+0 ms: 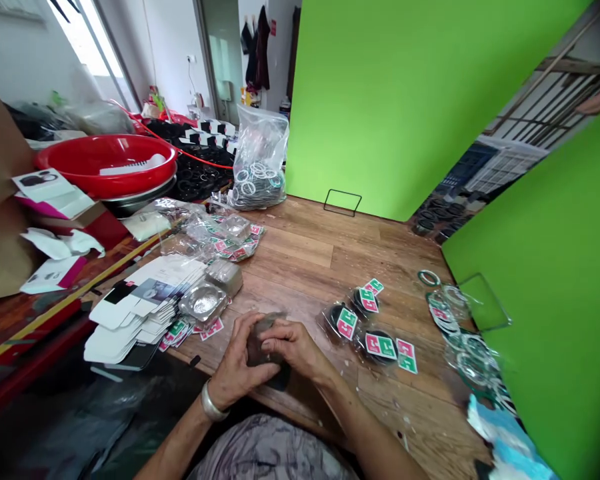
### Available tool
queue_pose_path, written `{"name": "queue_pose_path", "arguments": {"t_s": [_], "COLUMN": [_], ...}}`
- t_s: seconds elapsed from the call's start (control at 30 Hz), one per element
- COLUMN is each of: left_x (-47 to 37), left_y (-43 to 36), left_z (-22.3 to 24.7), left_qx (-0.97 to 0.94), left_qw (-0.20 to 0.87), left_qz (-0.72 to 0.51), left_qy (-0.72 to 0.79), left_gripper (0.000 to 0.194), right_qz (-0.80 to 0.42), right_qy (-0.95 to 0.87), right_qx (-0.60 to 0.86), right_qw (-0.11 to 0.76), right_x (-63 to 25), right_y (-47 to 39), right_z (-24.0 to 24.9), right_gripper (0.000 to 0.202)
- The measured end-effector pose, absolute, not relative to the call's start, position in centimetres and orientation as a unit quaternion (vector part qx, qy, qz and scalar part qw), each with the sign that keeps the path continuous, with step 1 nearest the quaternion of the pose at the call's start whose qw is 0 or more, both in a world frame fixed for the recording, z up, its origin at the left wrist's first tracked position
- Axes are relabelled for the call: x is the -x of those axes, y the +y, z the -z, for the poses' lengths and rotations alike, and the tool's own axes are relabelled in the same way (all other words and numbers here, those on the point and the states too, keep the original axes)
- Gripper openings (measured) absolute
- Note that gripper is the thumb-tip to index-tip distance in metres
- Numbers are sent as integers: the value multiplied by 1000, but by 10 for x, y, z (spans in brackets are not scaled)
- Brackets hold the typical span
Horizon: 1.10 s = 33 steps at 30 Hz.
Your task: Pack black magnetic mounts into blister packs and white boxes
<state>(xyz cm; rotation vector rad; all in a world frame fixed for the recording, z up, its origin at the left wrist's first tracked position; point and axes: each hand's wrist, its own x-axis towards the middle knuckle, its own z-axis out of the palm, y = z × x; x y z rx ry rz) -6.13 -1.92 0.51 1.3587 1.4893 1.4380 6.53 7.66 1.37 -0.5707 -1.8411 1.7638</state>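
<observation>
Both hands meet at the near edge of the wooden table (pixel 305 253). My left hand (pixel 237 363), with a silver bangle on the wrist, and my right hand (pixel 293 347) together grip a small dark round item in a clear wrapper (pixel 260 340). To their right lie packed dark discs with red and green labels (pixel 367 327). A stack of flat white cartons (pixel 140 307) and clear plastic blister shells (pixel 203 300) lie to the left.
A red basin (pixel 105 160) holding a white comb stands at the back left. A clear bag of rings (pixel 257 160) stands by a green screen (pixel 405 100). Another green panel (pixel 555 300) is at the right, with wrapped rings (pixel 460 333) below it.
</observation>
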Motion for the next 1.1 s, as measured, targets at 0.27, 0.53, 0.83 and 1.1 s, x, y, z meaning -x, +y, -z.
{"name": "queue_pose_path", "arguments": {"t_s": [0.27,0.53,0.83,1.1], "left_x": [59,53,56,57], "left_y": [-17,-12,-9,-8], "left_z": [-20,-25,-28,-29], "left_qx": [-497,-511,-519,-521], "left_qw": [351,340,345,349], "left_qz": [-535,-514,-515,-515], "left_qy": [586,599,589,585], "left_gripper": [49,45,45,46], "right_qz": [-685,-666,-670,-662], "right_qy": [-660,-661,-649,-661], "right_qx": [185,211,227,224], "right_qw": [248,273,279,272], "right_x": [-73,-79,-77,-79], "right_y": [83,78,77,77], "right_z": [-22,-22,-13,-17], "right_gripper": [38,36,40,44]}}
